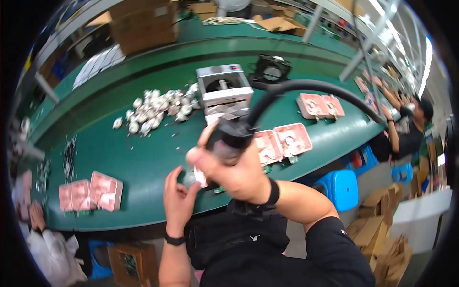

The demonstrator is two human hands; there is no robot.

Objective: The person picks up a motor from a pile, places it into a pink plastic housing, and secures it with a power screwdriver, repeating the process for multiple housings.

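Observation:
My right hand is wrapped around a black power tool whose thick black hose arcs away to the right. My left hand pinches a small white and pink part just under the tool's tip. Both hands hover over the near edge of a green conveyor belt. The tool's tip is hidden behind my right hand.
On the belt lie pink moulded trays, more pink trays at the left, a heap of small white parts, a grey box machine and a black fan. Cardboard boxes stand behind. Other workers sit at left and right. A blue stool is nearby.

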